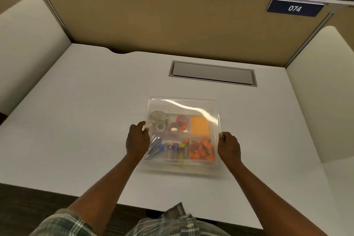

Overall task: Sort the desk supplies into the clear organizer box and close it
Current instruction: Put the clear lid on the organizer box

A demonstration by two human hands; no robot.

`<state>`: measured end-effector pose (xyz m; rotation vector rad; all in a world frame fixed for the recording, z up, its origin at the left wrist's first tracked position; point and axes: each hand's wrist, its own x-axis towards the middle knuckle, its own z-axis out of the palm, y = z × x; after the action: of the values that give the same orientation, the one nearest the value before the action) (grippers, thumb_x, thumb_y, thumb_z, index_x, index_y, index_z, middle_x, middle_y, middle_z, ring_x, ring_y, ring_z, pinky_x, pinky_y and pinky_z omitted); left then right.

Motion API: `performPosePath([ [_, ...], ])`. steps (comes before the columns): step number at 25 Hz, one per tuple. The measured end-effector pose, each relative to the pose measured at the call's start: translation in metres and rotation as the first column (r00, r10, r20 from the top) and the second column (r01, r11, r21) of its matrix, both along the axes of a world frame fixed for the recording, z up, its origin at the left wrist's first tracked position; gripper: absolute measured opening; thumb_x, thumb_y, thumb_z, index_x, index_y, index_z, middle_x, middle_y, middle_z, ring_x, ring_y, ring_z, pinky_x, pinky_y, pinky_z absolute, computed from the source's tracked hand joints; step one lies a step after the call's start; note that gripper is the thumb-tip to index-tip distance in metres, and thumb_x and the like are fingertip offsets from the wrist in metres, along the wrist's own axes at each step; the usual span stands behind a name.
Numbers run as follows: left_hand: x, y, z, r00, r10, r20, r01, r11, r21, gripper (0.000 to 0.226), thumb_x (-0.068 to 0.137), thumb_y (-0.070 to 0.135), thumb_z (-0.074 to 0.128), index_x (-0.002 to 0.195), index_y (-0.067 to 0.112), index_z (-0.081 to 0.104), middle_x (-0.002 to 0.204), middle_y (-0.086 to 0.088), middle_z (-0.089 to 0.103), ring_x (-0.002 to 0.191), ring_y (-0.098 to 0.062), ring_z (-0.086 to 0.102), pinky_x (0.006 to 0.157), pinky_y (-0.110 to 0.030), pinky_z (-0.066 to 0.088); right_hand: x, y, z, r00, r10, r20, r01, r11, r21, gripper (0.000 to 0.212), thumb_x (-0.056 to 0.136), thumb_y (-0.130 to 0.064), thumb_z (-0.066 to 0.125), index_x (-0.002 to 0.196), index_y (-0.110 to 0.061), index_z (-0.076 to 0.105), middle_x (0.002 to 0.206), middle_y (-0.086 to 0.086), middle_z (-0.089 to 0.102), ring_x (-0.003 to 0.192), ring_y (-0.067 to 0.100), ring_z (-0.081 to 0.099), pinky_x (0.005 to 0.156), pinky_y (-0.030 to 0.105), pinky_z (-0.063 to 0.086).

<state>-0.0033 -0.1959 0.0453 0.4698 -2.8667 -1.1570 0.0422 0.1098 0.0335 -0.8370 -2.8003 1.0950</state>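
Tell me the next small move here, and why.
Probably lower the lid squarely onto the box and press it shut. The left hand and right hand hold its side edges, it looks unseated and offset farward, and the supplies lie inside.

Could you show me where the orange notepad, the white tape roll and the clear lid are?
orange notepad [200,125]: head view, middle of its top sheet.
white tape roll [157,127]: head view, left side of its ring.
clear lid [183,104]: head view, far part of its flat top.
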Motion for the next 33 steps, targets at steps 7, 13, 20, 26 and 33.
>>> performPosePath([
  [7, 0.000, -0.006, -0.010, 0.996, -0.065, 0.067, 0.072, 0.990, -0.118, 0.034, 0.098, 0.017, 0.049, 0.131, 0.012, 0.057, 0.112, -0.018, 0.053, 0.097, -0.036, 0.062, 0.080, -0.042, 0.050, 0.013, -0.011, -0.014, 0.997, -0.028, 0.069, 0.029, 0.999, -0.019, 0.026, 0.100, -0.019, 0.043, 0.113, -0.009, 0.063, 0.106, 0.016, 0.067, 0.101, 0.035, 0.061, 0.079, 0.036, 0.044],
  [13, -0.001, -0.014, -0.020, 0.996, -0.051, 0.074, 0.056, 0.996, -0.072, 0.030, 0.097, 0.012, 0.048, 0.124, 0.006, 0.058, 0.112, -0.018, 0.055, 0.095, -0.036, 0.062, 0.081, -0.042, 0.051, 0.015, -0.022, -0.017, 0.998, -0.029, 0.049, 0.031, 0.999, -0.032, 0.025, 0.101, -0.021, 0.043, 0.113, -0.011, 0.062, 0.104, 0.012, 0.066, 0.097, 0.031, 0.063, 0.079, 0.036, 0.047],
  [20, -0.019, -0.019, -0.027, 0.989, -0.007, 0.151, 0.002, 0.999, 0.034, 0.030, 0.088, 0.011, 0.055, 0.117, 0.006, 0.059, 0.105, -0.016, 0.062, 0.087, -0.025, 0.061, 0.076, -0.033, 0.046, 0.001, -0.023, -0.015, 0.996, -0.046, 0.071, 0.051, 0.996, -0.078, 0.020, 0.093, -0.015, 0.047, 0.102, -0.010, 0.063, 0.097, 0.006, 0.066, 0.089, 0.026, 0.059, 0.074, 0.034, 0.044],
  [26, -0.057, -0.014, -0.020, 0.971, 0.053, 0.233, -0.084, 0.989, 0.123, 0.035, 0.089, 0.026, 0.054, 0.120, 0.013, 0.060, 0.115, -0.013, 0.065, 0.101, -0.029, 0.062, 0.092, -0.043, 0.051, -0.034, -0.024, -0.005, 0.991, -0.089, 0.104, 0.105, 0.981, -0.164, 0.029, 0.097, -0.030, 0.045, 0.117, -0.015, 0.059, 0.105, 0.004, 0.068, 0.097, 0.026, 0.063, 0.086, 0.038, 0.049],
  [33, -0.117, 0.002, -0.012, 0.967, 0.121, 0.224, -0.175, 0.956, 0.236, 0.033, 0.096, 0.035, 0.052, 0.106, 0.007, 0.067, 0.112, -0.011, 0.067, 0.105, -0.029, 0.060, 0.093, -0.040, 0.047, -0.090, -0.014, 0.006, 0.979, -0.151, 0.137, 0.190, 0.917, -0.351, 0.032, 0.097, -0.047, 0.049, 0.078, -0.021, 0.054, 0.074, -0.004, 0.053, 0.073, 0.017, 0.049, 0.065, 0.031, 0.037],
])
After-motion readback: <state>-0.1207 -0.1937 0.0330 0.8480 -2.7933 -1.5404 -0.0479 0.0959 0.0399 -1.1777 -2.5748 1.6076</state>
